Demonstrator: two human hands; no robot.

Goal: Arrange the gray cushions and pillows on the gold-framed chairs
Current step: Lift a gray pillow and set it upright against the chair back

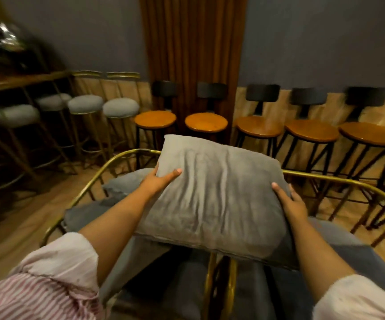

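Head view showed both hands, left hand and right hand, fingers clamped on a gray pillow between them, apparently mid-placement, next needing lowering onto the gold-framed chair beneath.

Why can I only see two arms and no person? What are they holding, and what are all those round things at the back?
The camera sits on the person's head and looks down, so you see what they see: only their own arms. The left hand and the right hand grip the two sides of a gray pillow, holding it up over two gold-framed chairs that stand side by side. Another gray pillow already lies in the left chair. The round things are seats: wooden stools with dark backs along the wall, and gray padded stools to the left. There is no machine here, just a person tidying.
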